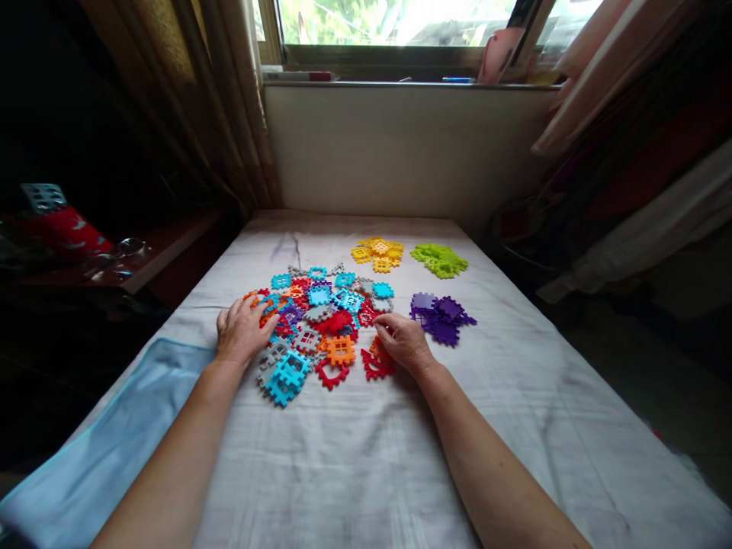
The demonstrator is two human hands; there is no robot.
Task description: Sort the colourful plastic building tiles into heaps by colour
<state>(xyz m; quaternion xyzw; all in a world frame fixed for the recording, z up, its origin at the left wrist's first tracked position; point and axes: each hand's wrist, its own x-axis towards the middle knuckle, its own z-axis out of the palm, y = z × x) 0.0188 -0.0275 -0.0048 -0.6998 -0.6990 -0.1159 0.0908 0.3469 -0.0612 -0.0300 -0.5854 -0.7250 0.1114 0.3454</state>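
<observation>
A mixed pile of flat plastic interlocking tiles lies on the bed sheet, with blue tiles [293,369], red tiles [337,322], orange tiles [340,350] and grey tiles [307,339] overlapping. My left hand [240,329] rests on the pile's left edge, its fingers apart over orange and blue tiles. At the right edge is my right hand [405,340], fingers curled and pressed together. Just beside it lie a red tile [376,367] and a partly covered orange one. Whatever its fingertips hold, if anything, is hidden.
Separate groups of yellow tiles [378,252], green tiles [440,261] and purple tiles [444,317] lie beyond and to the right. A light blue cloth [131,427] covers the bed's left side. A dark side table [171,248] stands left; hanging clothes [618,76] are at right.
</observation>
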